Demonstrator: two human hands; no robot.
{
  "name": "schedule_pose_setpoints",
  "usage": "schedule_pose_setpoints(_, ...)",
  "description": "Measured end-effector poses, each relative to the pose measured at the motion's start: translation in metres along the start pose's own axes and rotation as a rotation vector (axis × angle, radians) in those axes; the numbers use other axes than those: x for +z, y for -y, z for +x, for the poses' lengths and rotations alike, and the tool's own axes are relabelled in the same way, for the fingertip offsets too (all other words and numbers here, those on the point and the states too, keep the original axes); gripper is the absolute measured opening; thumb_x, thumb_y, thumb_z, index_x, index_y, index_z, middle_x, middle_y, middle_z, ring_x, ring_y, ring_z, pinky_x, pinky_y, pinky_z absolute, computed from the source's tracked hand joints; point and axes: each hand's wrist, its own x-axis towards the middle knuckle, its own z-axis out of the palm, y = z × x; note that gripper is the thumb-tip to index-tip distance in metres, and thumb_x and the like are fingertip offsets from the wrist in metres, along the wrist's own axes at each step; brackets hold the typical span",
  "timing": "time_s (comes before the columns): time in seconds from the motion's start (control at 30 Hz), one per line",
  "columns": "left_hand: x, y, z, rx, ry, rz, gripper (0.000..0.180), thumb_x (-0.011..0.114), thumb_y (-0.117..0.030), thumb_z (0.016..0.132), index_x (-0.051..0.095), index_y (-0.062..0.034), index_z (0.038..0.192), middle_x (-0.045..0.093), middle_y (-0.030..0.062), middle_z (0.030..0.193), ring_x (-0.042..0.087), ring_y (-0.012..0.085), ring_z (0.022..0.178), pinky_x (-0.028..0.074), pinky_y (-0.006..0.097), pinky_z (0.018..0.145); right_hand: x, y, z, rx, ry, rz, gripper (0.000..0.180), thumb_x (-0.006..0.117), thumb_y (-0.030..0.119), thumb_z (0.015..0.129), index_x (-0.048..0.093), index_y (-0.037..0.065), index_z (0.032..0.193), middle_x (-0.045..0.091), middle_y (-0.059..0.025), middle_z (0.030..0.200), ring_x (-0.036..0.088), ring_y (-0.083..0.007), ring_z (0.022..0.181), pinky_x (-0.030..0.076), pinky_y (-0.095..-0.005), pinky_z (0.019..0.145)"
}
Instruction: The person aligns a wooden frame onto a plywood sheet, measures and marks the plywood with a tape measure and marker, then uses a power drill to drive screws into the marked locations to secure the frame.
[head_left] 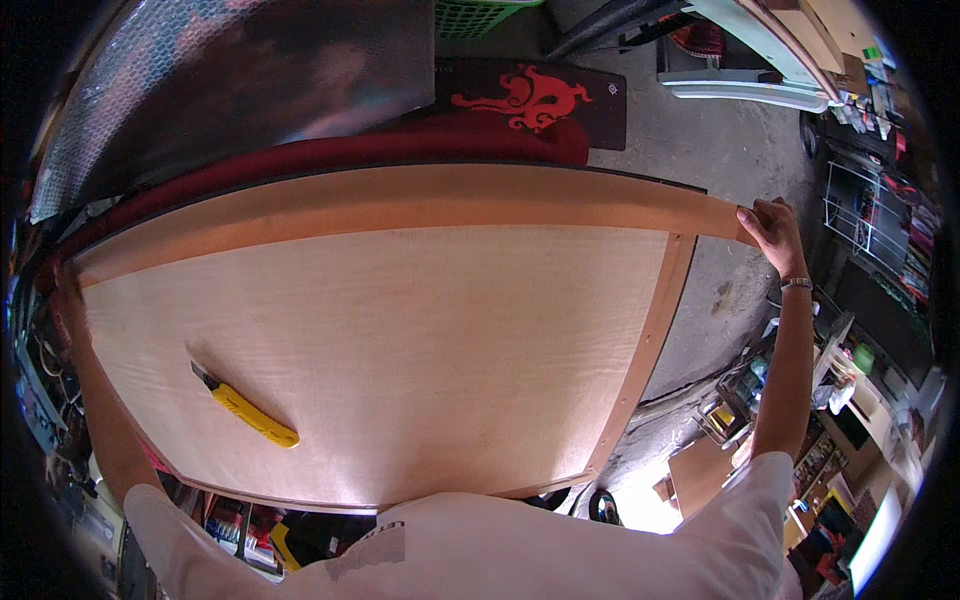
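Observation:
A long orange-brown strip [430, 205] stretches along the far edge of a pale wooden panel [420, 340]. Its right end passes beyond the panel's corner, where my right hand [775, 233] is closed on it, thumb on top. At the far left my left hand [70, 290] is at the strip's other end; it looks closed round it, though its fingers are dim and hard to make out. A similar brown strip [645, 345] lies along the panel's right edge. On the panel's left part rests a yellow utility knife [250, 412], its dark tip pointing up and left.
Behind the panel lie a dark red roll [400, 145], a black mat with a red design [530, 100] and a bubble-wrapped sheet [250, 90]. A green basket [480, 18] stands farther back. At right are grey floor [725, 290], a white wire rack [860, 205] and cluttered shelves.

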Motion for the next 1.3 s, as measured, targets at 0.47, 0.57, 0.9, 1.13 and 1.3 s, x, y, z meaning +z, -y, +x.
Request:
schedule_pose_setpoints(0.47, -0.090, -0.048, 0.023, -0.321, 0.107, -0.338, 0.054, 0.051, -0.038, 0.094, 0.043, -0.0029, 0.135, 0.048, 0.0208, 0.136, 0.048, 0.0351, 0.123, 0.037, 0.041, 0.104, 0.050, -0.006, 0.018, 0.112, 0.129, 0.119, 0.045, 0.062, 0.041, 0.090, 0.053, 0.000, 0.071, 0.053, -0.0101, 0.062, 0.044, -0.0204, 0.059, 0.040, -0.0362, 0.071)
schedule_pose_setpoints(0.57, -0.131, -0.094, 0.033, -0.299, 0.106, -0.376, 0.058, 0.056, -0.042, 0.091, 0.046, -0.0015, 0.131, 0.048, 0.0215, 0.134, 0.047, 0.0363, 0.124, 0.036, 0.043, 0.104, 0.100, -0.015, 0.014, 0.117, 0.020, 0.499, 0.032, 0.060, 0.028, 0.093, 0.056, -0.004, 0.093, 0.063, -0.0095, 0.081, 0.054, -0.0168, 0.076, 0.046, -0.0342, 0.075)
schedule_pose_setpoints(0.9, -0.345, -0.406, 0.066, -0.185, 0.146, -0.707, 0.081, 0.062, -0.054, 0.085, 0.034, -0.0041, 0.143, 0.029, 0.0194, 0.150, 0.024, 0.0333, 0.141, 0.015, 0.051, 0.115, 0.114, 0.047, -0.007, 0.391, -0.429, 0.559, 0.042, 0.048, 0.028, 0.099, 0.051, 0.001, 0.131, 0.057, -0.0142, 0.128, 0.052, -0.0264, 0.121, 0.041, -0.0380, 0.100)
schedule_pose_setpoints(1.13, -0.444, -0.561, 0.077, 0.170, 0.100, -1.027, 0.082, 0.053, -0.056, 0.087, 0.029, -0.0026, 0.146, 0.027, 0.0200, 0.151, 0.022, 0.0325, 0.142, 0.015, 0.052, 0.114, 0.055, 0.202, -0.025, -0.163, -0.550, 0.033, 0.047, 0.033, 0.032, 0.103, 0.047, 0.003, 0.136, 0.047, -0.0167, 0.140, 0.041, -0.0327, 0.133, 0.031, -0.0450, 0.109)
schedule_pose_setpoints(1.3, -0.438, -0.541, 0.081, 0.214, 0.145, -0.924, 0.073, 0.050, -0.053, 0.090, 0.035, -0.0061, 0.144, 0.034, 0.0114, 0.150, 0.029, 0.0264, 0.140, 0.019, 0.055, 0.112, 0.063, 0.254, -0.003, -0.210, -0.432, 0.081, 0.045, 0.040, 0.029, 0.100, 0.047, 0.006, 0.138, 0.046, -0.0138, 0.142, 0.038, -0.0325, 0.135, 0.027, -0.0453, 0.112)
